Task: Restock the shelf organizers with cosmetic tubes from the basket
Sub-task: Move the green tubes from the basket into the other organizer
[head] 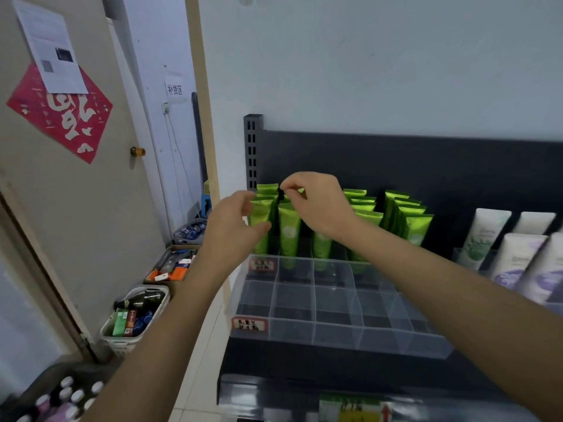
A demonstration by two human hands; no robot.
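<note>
You face 1 black shelf [335,357] | 1 clear organizer [335,303] on it | 5 rows of green tubes [289,226] upright at its back | 4 white tubes [484,233] to the right | your right hand [316,205] pinches the top of one of the green tubes, second row | your left hand [234,223], half curled, touches the front first-row tube; real grasp: cannot tell
</note>
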